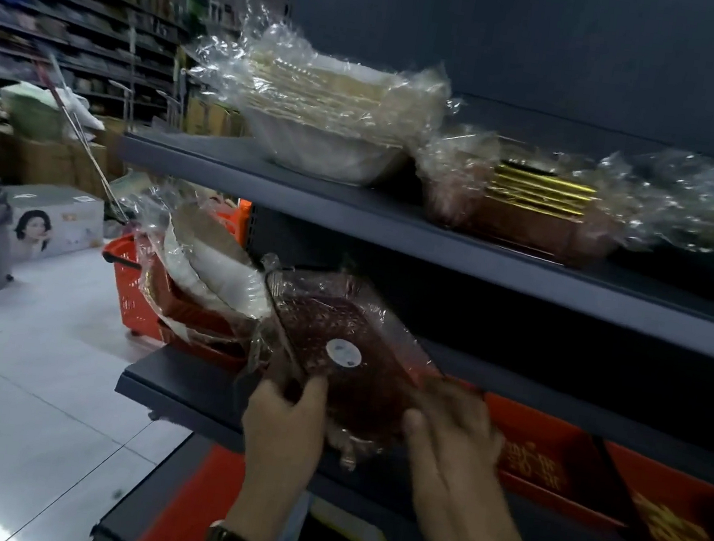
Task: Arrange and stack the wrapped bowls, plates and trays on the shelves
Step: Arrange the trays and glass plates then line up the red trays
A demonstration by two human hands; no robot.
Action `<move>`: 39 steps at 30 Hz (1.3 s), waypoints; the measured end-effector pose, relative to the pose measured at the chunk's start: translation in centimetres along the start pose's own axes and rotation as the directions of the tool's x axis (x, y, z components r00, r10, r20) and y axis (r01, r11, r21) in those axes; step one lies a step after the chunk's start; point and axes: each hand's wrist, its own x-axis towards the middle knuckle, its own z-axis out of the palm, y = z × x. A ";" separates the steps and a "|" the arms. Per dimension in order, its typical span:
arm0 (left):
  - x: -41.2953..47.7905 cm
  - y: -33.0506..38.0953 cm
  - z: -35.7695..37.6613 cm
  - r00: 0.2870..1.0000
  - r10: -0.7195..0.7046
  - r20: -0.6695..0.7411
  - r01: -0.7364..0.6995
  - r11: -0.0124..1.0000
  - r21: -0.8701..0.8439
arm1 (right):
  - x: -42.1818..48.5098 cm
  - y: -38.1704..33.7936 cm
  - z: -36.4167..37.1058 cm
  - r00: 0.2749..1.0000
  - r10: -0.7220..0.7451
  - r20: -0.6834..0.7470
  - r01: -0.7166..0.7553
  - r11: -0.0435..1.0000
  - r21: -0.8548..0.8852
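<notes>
1. At the near left corner of the middle shelf [177,378], one wrapped dark-red tray pack [336,344] was held above the board, not yet laid down.
2. Its long axis was seen to run from the hands away to the far left, with the far end tilted up near the orange basket [130,286].
3. The left hand [286,415] was clamped on the near left corner, thumb on top, the fingers hidden beneath.
4. The right hand [453,455] was set against the near right edge; it was blurred, so whether its fingers gripped or only steadied the wrap could not be told.
5. The pack lay just beyond both hands. The left was judged the surer hold, and a levelling push into the shelf's depth would be called for.
6. Three wrapped packs were counted on the upper shelf [266,185]: white bowls [330,117], brown-and-gold trays [531,207] and one blurred pack [708,212] at the right. One pack of white plates [205,268] was counted in the basket.
</notes>
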 end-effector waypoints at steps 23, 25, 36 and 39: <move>-14.9 11.3 -16.5 0.981 0.178 -0.077 -0.169 0.979 0.117 | -11.2 -8.4 -7.2 0.983 0.100 0.153 -0.178 0.338 0.924; -15.7 12.4 -17.9 0.968 0.226 -0.111 -0.221 0.974 0.051 | -11.8 -10.2 -7.6 0.996 0.044 0.079 -0.090 0.372 0.924; -18.2 23.1 -18.2 0.846 0.521 0.117 -0.524 0.851 -0.001 | -11.5 -13.9 -16.4 0.921 -0.251 -0.297 0.388 0.519 0.761; -17.7 25.3 -16.3 0.771 0.551 0.320 -0.566 0.823 -0.052 | -10.7 -13.9 -19.1 0.881 -0.290 -0.374 0.472 0.595 0.651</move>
